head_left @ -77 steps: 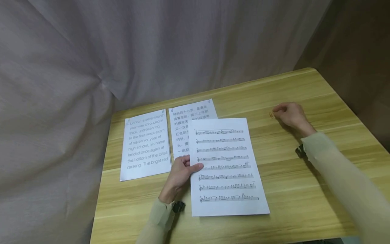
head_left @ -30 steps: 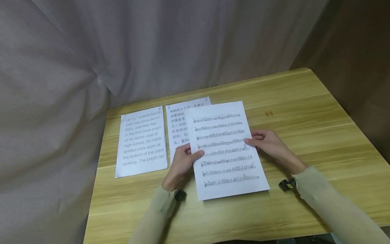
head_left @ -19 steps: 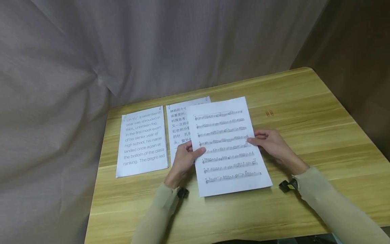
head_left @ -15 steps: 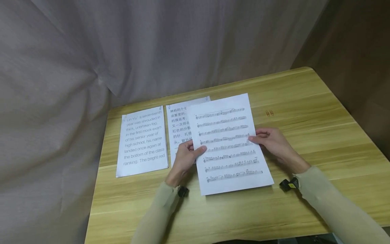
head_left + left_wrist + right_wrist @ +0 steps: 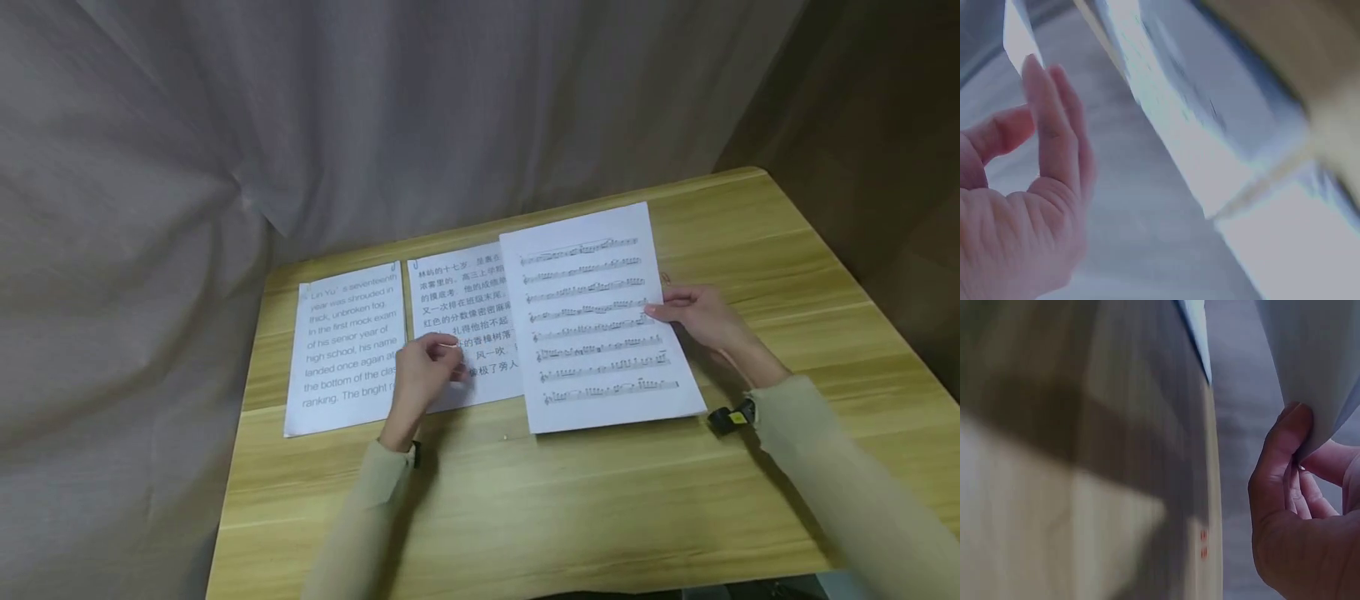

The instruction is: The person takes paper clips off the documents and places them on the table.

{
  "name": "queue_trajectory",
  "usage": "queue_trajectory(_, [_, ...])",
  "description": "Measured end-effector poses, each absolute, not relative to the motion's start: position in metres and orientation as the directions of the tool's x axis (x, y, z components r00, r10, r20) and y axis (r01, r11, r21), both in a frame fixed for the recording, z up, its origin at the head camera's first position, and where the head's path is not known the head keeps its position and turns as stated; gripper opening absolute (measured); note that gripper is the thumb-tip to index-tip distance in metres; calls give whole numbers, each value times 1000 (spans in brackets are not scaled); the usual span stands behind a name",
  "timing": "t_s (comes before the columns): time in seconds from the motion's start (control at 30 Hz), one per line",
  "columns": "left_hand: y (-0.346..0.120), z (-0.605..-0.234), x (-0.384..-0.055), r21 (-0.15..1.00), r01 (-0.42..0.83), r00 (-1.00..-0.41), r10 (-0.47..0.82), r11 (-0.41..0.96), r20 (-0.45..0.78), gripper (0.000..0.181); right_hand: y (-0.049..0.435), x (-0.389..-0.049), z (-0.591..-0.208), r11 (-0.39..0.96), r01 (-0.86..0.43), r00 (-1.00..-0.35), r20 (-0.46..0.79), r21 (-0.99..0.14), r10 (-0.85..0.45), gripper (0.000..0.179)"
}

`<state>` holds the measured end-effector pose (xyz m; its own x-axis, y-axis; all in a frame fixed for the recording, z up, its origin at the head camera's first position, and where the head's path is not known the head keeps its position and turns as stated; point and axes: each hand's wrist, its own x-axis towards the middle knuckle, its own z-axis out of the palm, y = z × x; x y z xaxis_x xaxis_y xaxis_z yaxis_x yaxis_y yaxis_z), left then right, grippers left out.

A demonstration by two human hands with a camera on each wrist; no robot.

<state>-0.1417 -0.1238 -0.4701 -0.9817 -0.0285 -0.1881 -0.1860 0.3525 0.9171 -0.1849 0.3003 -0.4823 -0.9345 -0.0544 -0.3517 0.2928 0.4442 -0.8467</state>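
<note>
My right hand [image 5: 708, 318] pinches the right edge of a sheet of music [image 5: 607, 333], thumb in front and fingers behind. The sheet is raised off the table and covers part of a page of Chinese text [image 5: 480, 321]. Over that page's lower left hovers my left hand [image 5: 422, 373], bent fingers apart from the music and holding nothing. In the left wrist view, the left hand [image 5: 1041, 187] has its fingers extended. Two reddish paper clips [image 5: 1204, 544] lie on the table in the right wrist view; in the head view the right hand and sheet mostly hide them.
At the left lies a page of English text [image 5: 348, 350], with a paper clip [image 5: 394, 267] on its upper right corner. Another paper clip [image 5: 416, 265] is on the Chinese page's upper left corner. A wooden table [image 5: 600, 508] bears everything, and a grey curtain [image 5: 450, 108] hangs behind.
After the right hand left the paper clips, both hands held the music and raised it. Now the left hand has let go and moved left; the right hand has carried the sheet right and back.
</note>
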Motion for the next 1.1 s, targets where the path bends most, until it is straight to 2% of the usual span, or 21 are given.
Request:
queue_trajectory(0.2, [-144,-470,-144,722,-89,-991,-135,687,7,32,328,-211,-483,509,291,-942,-335,-810,6,64])
queue_trajectory(0.47, [-147,-488,-139,467,-35,-984,-111,884,136,44,340,-235,-479,628,259,-947,-321,-734,16,66])
queue_trajectory(0.67, [-140,-496,-147,330,-56,-988,-101,942,120,61,336,-245,-475,697,233,-948,-319,-678,7,64])
queue_trajectory(0.9, [-134,-498,-164,303,-81,-993,-104,949,61,51,321,-249,-474,729,208,-964,-263,-653,40,58])
queue_trajectory(1.1, [-133,-496,-174,261,-110,-993,-119,959,21,52,307,-251,-475,748,145,-983,-180,-648,35,48])
